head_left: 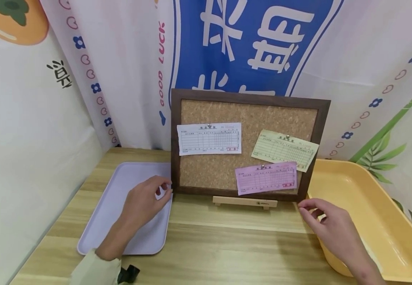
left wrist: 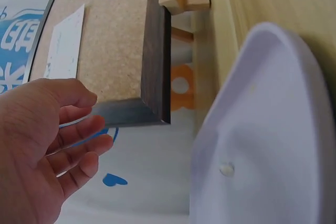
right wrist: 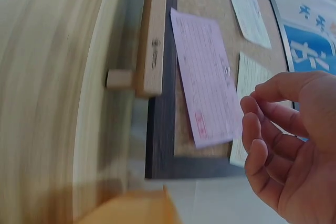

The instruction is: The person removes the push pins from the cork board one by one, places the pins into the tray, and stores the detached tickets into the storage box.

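A cork board (head_left: 211,174) with a dark wooden frame leans upright on a small wooden stand (head_left: 245,202). Pinned to it are a white receipt slip (head_left: 209,139), a yellow-green slip (head_left: 281,148) and a pink slip (head_left: 266,180) that overlaps the yellow-green one's lower edge. My left hand (head_left: 143,202), fingers loosely bent and holding nothing, is by the frame's lower left side, above the lilac tray (head_left: 124,178). At the lower right corner is my right hand (head_left: 329,219), its thumb and forefinger close together with nothing visible between them.
A deep yellow tray (head_left: 348,174) stands at the right of the wooden table (head_left: 227,249). One small pale round object (left wrist: 227,169) lies in the lilac tray. Behind the board hangs a printed curtain (head_left: 138,79). Something small and black (head_left: 129,274) shows at my left sleeve.
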`<state>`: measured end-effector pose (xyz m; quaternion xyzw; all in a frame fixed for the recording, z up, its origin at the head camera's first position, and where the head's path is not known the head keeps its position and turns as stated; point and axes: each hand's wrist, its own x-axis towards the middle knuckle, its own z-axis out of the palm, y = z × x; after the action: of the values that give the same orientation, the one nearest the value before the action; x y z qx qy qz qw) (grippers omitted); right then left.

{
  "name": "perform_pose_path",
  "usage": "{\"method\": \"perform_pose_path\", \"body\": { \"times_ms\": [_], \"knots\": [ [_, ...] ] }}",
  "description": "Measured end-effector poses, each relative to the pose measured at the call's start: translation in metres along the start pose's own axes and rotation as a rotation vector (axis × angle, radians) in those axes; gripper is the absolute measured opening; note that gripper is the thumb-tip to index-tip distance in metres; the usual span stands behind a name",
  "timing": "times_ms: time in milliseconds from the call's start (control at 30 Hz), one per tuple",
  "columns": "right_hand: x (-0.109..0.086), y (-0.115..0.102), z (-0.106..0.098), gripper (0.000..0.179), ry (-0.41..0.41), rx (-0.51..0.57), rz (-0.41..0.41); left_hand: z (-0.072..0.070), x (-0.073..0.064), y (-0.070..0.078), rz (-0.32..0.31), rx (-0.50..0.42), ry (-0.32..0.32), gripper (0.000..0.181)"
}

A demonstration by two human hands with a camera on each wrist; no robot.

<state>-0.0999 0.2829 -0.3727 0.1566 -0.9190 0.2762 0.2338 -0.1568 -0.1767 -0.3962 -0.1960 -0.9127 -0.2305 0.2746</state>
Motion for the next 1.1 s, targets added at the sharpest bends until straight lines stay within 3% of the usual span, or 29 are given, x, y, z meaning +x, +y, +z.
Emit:
{"method": "perform_pose_path", "body": {
  "times_ms": [233, 367, 667, 1100],
  "knots": [
    [0.012, -0.017, 0.017, 0.016, -0.026, 0.031, -0.039, 0.003, 0.016, 0.014, 0.034, -0.015, 0.081, 0.025],
    [0.018, -0.024, 0.028, 0.018, -0.001, 0.083, -0.067, 0.007, 0.026, 0.019, 0.055, -0.042, 0.111, 0.028],
    [0.055, -0.043, 0.06, 0.006, -0.065, 0.199, -0.06, 0.011, 0.052, 0.022, 0.003, -0.105, 0.215, 0.036],
    [0.107, -0.075, 0.076, 0.01, -0.079, 0.169, -0.144, 0.015, 0.082, 0.023, -0.041, -0.108, 0.316, 0.055]
  ]
}}
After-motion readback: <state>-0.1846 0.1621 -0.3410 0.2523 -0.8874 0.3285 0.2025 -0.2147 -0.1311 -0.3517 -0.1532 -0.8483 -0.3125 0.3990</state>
